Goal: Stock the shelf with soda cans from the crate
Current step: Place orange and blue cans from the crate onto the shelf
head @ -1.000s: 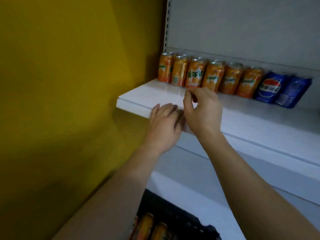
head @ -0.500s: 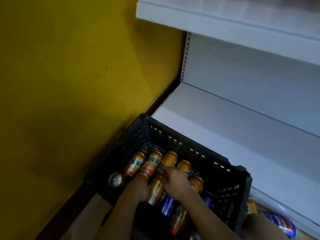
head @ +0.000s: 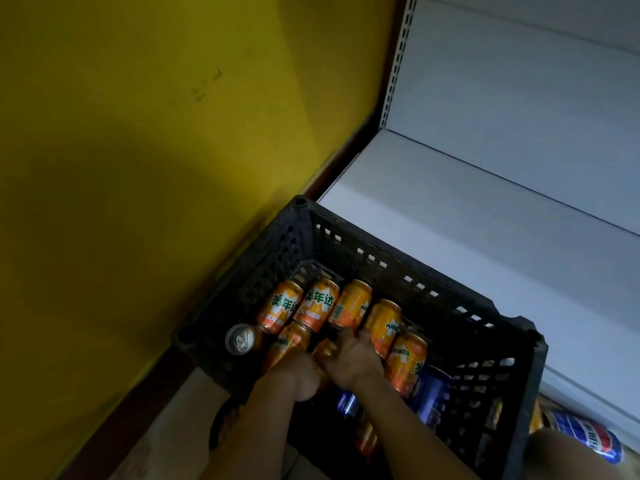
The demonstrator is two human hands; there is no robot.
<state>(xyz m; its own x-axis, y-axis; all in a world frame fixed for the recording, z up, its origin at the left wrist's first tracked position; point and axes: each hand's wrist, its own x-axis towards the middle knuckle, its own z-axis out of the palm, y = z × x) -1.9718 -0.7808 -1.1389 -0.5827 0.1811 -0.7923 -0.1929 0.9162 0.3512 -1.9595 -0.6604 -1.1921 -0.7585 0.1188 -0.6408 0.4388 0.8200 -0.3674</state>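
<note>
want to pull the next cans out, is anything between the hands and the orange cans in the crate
Nothing visible. Both the left hand and the right hand are already down inside the black crate, in among the orange cans. Whether either has a can gripped can't be told.

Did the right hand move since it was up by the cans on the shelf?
Yes. The right hand went down from the stocked shelf into the black crate below, and now sits among the orange cans beside the left hand.

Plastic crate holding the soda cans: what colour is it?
Black, seen in the head view: the slotted plastic crate.
</note>
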